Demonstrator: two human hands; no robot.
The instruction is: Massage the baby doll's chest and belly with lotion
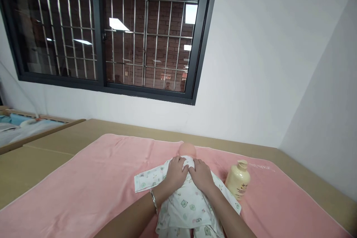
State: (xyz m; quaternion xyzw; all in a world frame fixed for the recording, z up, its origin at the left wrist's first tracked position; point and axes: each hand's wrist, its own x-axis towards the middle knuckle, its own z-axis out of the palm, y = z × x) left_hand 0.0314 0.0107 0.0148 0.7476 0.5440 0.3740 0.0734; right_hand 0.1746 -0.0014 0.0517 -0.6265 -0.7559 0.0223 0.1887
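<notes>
A baby doll [187,149] lies on a pink blanket [111,186], its head pointing away from me. It wears a white printed outfit [192,208] with long sleeves spread to both sides. My left hand [176,173] rests on the upper chest, fingers laid over the cloth near the neck. Beside it, my right hand [201,174] lies on the other side of the chest in the same way. The two thumbs come close together at the middle. Neither hand grips anything that I can see. Both hands hide part of the doll's chest and shoulders.
A pale yellow pump bottle [238,180] stands on the blanket to the right, next to the doll's sleeve. Beneath the blanket is a tan tabletop [52,165]. A white wall [251,81] and a barred window [147,37] rise behind it. Bluish-white bedding [25,130] shows at far left.
</notes>
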